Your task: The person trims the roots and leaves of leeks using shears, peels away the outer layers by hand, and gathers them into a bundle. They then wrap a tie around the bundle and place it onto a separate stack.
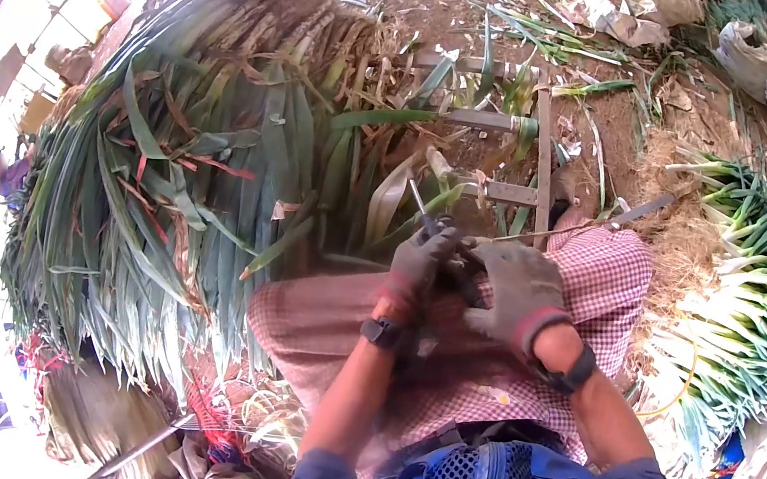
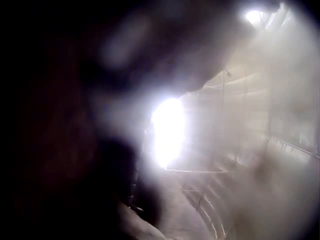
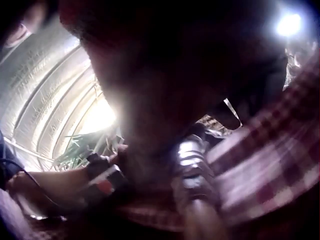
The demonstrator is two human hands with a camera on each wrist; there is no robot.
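Note:
In the head view, a gloved left hand (image 1: 418,264) is curled round a dark tool with a thin metal shaft (image 1: 419,197) that points up and left. Close beside it, the gloved right hand (image 1: 525,289) reaches across the lap, its thumb apart and its fingertips at a dark object between the hands; whether it grips this is unclear. A thin rod runs from the top of the right hand toward a long grey blade (image 1: 642,211) over the right knee. Both wrist views are dark and blurred, with the hands' work hidden.
A large heap of green leeks (image 1: 206,149) lies left of the crossed, checkered-cloth legs (image 1: 601,276). Cleaned leeks (image 1: 747,311) with pale stems lie in a row at right. A wooden frame (image 1: 545,155) rests on soil ahead, among loose leaves. Another blade (image 1: 135,452) lies at lower left.

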